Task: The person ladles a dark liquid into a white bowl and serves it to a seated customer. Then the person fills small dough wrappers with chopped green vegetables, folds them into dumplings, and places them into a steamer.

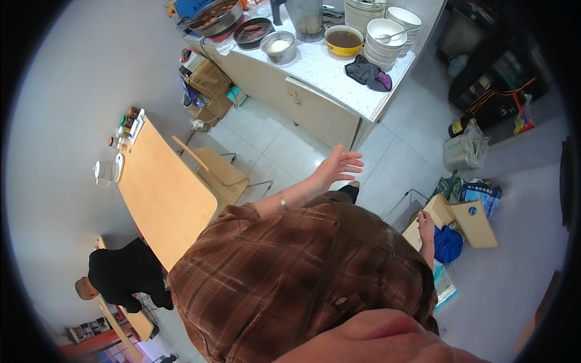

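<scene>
My left hand (339, 167) is raised in front of my body, fingers apart, with nothing in it; a bracelet circles the wrist. At my other side my right hand (425, 222) hangs beside a wooden chair (474, 222); its fingers look curled, and whether it holds anything is not plain. Beyond the left hand is a speckled white counter (317, 68). On it are a gray cloth (363, 71), a yellow bowl of brown liquid (344, 41), stacked white bowls (386, 43) with a spoon, a metal bowl (278, 46), a blender jug (305, 18) and stacked plates (358, 13).
A wooden table (168, 190) with jars and a pitcher stands at the left, a chair (222, 170) beside it. Another person in black (125, 274) bends near its far end. Cardboard boxes (211, 81) sit by the counter; bagged items (467, 147) lie at the right.
</scene>
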`<act>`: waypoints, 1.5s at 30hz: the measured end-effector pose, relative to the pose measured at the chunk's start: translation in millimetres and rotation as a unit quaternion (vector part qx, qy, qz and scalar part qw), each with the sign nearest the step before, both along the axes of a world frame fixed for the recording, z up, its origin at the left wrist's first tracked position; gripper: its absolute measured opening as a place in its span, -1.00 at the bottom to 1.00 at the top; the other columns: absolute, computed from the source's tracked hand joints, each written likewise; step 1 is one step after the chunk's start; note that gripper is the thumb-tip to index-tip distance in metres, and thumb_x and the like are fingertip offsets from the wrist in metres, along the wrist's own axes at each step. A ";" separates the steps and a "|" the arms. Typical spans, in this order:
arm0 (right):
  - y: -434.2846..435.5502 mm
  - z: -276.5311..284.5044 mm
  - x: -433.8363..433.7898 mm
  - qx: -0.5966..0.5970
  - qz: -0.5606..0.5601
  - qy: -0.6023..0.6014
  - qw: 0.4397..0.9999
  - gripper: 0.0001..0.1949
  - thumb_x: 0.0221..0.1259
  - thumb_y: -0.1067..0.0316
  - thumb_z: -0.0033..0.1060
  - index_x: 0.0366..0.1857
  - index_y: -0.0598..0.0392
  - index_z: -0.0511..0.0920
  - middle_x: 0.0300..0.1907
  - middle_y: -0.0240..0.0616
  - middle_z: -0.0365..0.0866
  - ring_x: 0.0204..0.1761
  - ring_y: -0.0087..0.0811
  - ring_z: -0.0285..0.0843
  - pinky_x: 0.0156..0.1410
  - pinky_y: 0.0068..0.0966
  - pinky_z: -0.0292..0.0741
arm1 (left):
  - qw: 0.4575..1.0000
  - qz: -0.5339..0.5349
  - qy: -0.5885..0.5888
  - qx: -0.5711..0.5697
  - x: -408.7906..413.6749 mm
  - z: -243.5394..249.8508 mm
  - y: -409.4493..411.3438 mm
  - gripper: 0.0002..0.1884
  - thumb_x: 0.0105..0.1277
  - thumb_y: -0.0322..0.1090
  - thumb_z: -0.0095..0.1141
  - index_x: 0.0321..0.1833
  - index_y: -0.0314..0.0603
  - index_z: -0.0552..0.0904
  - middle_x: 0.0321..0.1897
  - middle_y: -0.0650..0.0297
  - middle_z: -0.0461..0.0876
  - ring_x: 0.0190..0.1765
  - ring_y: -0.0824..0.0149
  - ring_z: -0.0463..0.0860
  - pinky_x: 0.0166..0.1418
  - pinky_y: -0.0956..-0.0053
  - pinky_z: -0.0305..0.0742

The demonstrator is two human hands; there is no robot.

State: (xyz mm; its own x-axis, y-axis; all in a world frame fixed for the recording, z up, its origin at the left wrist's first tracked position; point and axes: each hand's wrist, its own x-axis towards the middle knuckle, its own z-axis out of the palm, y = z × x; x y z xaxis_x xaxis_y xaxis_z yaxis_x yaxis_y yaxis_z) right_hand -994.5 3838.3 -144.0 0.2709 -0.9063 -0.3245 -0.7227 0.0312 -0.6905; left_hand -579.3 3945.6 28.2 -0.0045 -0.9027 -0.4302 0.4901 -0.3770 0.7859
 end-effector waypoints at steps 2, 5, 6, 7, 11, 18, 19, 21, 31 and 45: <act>-40.8 -4.1 -4.5 0.022 -0.053 -0.066 0.996 -0.64 0.28 0.06 -0.02 -0.13 0.18 0.53 -0.36 -0.27 0.58 -0.35 -0.50 0.55 -0.33 -0.57 0.43 | 1.000 -0.015 0.006 -0.017 -13.6 2.3 -57.9 -0.26 0.35 0.30 -0.55 0.14 -0.24 0.42 -0.05 0.17 0.51 0.05 0.28 0.51 0.12 0.37 0.43; -87.8 30.6 -9.5 0.132 0.004 0.013 0.991 -0.64 0.27 0.06 -0.01 -0.13 0.16 0.53 -0.34 -0.34 0.58 -0.34 -0.53 0.56 -0.38 -0.60 0.41 | 0.997 -0.051 0.028 -0.049 -33.1 15.5 -149.8 -0.25 0.34 0.32 -0.53 0.14 -0.24 0.42 -0.06 0.18 0.52 0.04 0.30 0.51 0.10 0.38 0.43; -108.9 28.3 -17.0 0.147 -0.007 -0.031 0.989 -0.64 0.27 0.04 -0.01 -0.09 0.12 0.53 -0.31 -0.39 0.57 -0.31 -0.54 0.56 -0.38 -0.62 0.41 | 0.997 -0.056 0.021 -0.047 -37.5 17.5 -183.2 -0.25 0.34 0.32 -0.54 0.14 -0.23 0.42 -0.04 0.17 0.51 0.04 0.29 0.51 0.10 0.37 0.42; -126.4 40.2 -20.8 0.119 -0.008 -0.029 0.992 -0.65 0.27 0.05 -0.01 -0.06 0.07 0.52 -0.31 -0.40 0.56 -0.32 -0.54 0.56 -0.37 -0.63 0.41 | 0.996 -0.075 0.016 -0.041 -45.4 15.7 -217.5 -0.25 0.34 0.32 -0.55 0.15 -0.22 0.42 -0.03 0.16 0.51 0.04 0.28 0.51 0.11 0.37 0.41; -226.3 56.6 -40.1 0.141 -0.099 -0.140 0.975 -0.62 0.29 0.03 -0.02 -0.01 0.08 0.51 -0.29 -0.43 0.55 -0.24 -0.56 0.55 -0.33 -0.64 0.42 | 0.988 -0.155 0.010 -0.024 -80.3 24.2 -335.6 -0.25 0.33 0.33 -0.54 0.15 -0.21 0.42 -0.02 0.16 0.52 0.02 0.28 0.52 0.09 0.38 0.40; -458.8 87.7 -60.0 0.112 -0.093 -0.157 0.977 -0.60 0.32 0.05 -0.07 0.08 0.09 0.44 -0.14 -0.39 0.55 -0.15 -0.57 0.52 -0.16 -0.62 0.43 | 0.993 -0.116 0.019 -0.005 -125.7 10.3 -517.4 -0.41 0.43 0.13 -0.46 0.22 -0.21 0.34 0.05 0.17 0.48 0.12 0.32 0.45 0.15 0.36 0.35; -490.0 94.7 -62.5 0.119 -0.097 -0.173 0.973 -0.61 0.32 0.06 -0.07 0.07 0.09 0.44 -0.15 -0.39 0.54 -0.16 -0.58 0.52 -0.16 -0.63 0.42 | 0.994 -0.106 0.031 -0.009 -132.3 10.2 -541.9 -0.43 0.43 0.11 -0.44 0.22 -0.21 0.33 0.06 0.16 0.48 0.14 0.31 0.44 0.16 0.35 0.35; -555.8 109.8 -65.1 0.132 -0.096 -0.205 0.965 -0.62 0.32 0.08 -0.06 0.07 0.09 0.44 -0.14 -0.39 0.54 -0.16 -0.59 0.51 -0.16 -0.64 0.40 | 0.995 -0.083 0.053 -0.021 -143.5 13.2 -587.3 -0.47 0.44 0.06 -0.40 0.22 -0.22 0.33 0.08 0.13 0.46 0.16 0.30 0.41 0.17 0.32 0.35; -872.9 169.5 24.7 0.110 0.065 -0.285 0.950 -0.56 0.31 0.03 -0.08 0.09 0.14 0.42 -0.07 -0.29 0.54 -0.08 -0.48 0.52 -0.06 -0.55 0.43 | 0.998 0.035 0.038 -0.032 -134.8 10.2 -797.5 -0.61 0.43 -0.21 -0.20 0.22 -0.29 0.32 0.05 0.11 0.48 0.07 0.34 0.53 0.08 0.49 0.49; -1267.3 206.5 86.2 0.141 0.029 -0.303 0.942 -0.58 0.32 0.02 -0.09 0.12 0.06 0.41 -0.05 -0.31 0.55 -0.07 -0.51 0.54 -0.02 -0.56 0.46 | 0.998 0.045 -0.017 -0.051 -91.2 40.4 -1178.6 -0.61 0.41 -0.18 -0.18 0.22 -0.21 0.34 0.08 0.17 0.47 0.10 0.30 0.48 0.13 0.41 0.38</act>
State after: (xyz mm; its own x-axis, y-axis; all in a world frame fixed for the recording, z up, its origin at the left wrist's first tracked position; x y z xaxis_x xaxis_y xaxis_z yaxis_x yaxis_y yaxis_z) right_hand -908.3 2570.9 62.5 0.5298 -0.7853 -0.3204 -0.2041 0.2487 -0.9468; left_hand -670.6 2767.0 68.5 0.0924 -0.9377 -0.3350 0.4907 -0.2498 0.8347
